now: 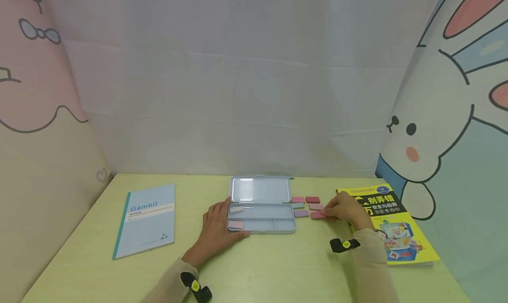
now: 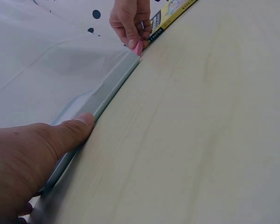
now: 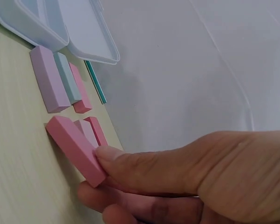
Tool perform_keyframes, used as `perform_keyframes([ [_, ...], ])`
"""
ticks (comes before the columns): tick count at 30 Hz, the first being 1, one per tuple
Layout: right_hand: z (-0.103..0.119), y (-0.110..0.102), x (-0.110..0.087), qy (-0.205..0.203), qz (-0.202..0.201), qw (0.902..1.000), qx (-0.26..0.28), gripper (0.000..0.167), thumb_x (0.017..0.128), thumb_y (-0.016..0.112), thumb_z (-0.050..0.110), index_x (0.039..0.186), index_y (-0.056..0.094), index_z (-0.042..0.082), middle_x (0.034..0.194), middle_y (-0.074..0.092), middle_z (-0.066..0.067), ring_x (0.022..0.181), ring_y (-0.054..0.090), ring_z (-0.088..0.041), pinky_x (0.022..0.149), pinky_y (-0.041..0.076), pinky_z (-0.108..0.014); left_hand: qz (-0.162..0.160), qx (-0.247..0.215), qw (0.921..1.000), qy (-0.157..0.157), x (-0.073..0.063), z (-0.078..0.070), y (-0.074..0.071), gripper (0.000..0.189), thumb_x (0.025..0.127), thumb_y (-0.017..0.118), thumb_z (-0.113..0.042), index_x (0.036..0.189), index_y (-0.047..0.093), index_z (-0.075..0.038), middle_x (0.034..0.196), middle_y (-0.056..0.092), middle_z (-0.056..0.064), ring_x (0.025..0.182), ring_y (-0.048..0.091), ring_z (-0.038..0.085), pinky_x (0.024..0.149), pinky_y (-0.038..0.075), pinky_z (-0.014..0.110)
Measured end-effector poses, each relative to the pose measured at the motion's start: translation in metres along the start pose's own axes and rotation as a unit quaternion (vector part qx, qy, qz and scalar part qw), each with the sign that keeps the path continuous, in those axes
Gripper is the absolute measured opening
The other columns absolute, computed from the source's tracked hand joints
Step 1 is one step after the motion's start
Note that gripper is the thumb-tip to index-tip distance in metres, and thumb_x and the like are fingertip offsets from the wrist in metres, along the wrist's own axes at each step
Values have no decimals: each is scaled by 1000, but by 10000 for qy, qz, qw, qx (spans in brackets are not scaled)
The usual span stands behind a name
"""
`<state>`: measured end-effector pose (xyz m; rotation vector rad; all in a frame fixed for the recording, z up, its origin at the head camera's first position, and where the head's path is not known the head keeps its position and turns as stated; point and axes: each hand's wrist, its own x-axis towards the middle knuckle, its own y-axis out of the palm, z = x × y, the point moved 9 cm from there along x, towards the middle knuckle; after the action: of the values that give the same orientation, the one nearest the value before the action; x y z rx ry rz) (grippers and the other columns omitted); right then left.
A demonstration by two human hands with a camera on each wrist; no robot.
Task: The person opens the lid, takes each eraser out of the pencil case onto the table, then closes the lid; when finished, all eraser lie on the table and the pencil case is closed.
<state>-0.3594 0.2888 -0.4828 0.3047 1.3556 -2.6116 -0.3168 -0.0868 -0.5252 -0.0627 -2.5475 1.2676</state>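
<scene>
It seems a study corner (cartoon-print backdrops, table, notebook).

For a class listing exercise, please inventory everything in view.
Case: 1, pale blue, open, mid-table
Boxed blocks: 2, white, pale pink, in case
Outer blocks: 6, pinks, teal, purple, beside case
Notebook: 1, blue, left
Book: 1, yellow, right
Strip: 1, green, behind case
Table: 1, yellowish, below
Backdrop: 1, white, behind
Cartoon panels: 2, multicoloured, at sides
Straps: 2, black, wrists
Sleeves: 2, beige, forearms
Left hand: 1, bare, at case's left
Right hand: 1, bare, pinching pink outer block

Pink block, pale blue case
</scene>
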Motion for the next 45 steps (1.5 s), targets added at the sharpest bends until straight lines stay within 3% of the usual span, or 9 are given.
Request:
perform_keyframes([
  [6,-5,1,5,224,-117,9996,-146,20,95,81,20,101,82,1,89,76,-8,86,62,-22,75,51,-33,-10,30,10000,3,0,0,0,119,76,91,-57,165,35,-2,153,55,21,143,46,44,114,38,64],
  [14,-7,5,8,382,-117,9991,-132,15,92,83,19,99,79,7,110,67,-15,98,57,-28,83,48,-40,5,11,10000,-49,1,5,3,120,76,91,-58,166,34,-3,154,54,20,145,45,43,115,38,64],
  [20,-2,4,6,298,-150,9994,-78,16,94,80,19,102,78,6,102,69,-12,93,60,-26,79,49,-37,11,6,10000,-65,2,6,4,121,75,91,-58,166,34,-3,155,54,19,145,44,43,114,38,63],
  [24,7,1,5,11,-190,9998,32,20,95,77,22,107,77,5,95,73,-11,87,64,-24,74,50,-35,16,17,10000,-59,2,5,4,120,75,91,-58,166,34,-4,154,54,19,145,44,43,115,38,63],
  [31,33,4,3,-808,-138,9965,166,23,99,75,26,116,78,11,110,75,-9,98,63,-24,83,52,-35,21,13,10000,-54,2,6,4,120,76,91,-58,166,33,-4,154,54,19,145,45,43,116,37,64],
  [39,65,7,-1,-1708,-46,9832,647,26,103,72,24,123,75,9,109,81,-10,96,73,-21,90,55,-35,11,20,10000,-70,3,8,3,120,76,91,-58,166,33,-4,154,54,19,145,45,43,116,37,64],
  [45,86,14,-7,-2153,101,9715,990,27,103,72,21,124,75,4,109,82,-15,95,75,-26,86,59,-33,51,-74,9999,-88,2,6,2,119,76,91,-56,166,34,-3,155,54,20,146,44,43,118,35,64],
])
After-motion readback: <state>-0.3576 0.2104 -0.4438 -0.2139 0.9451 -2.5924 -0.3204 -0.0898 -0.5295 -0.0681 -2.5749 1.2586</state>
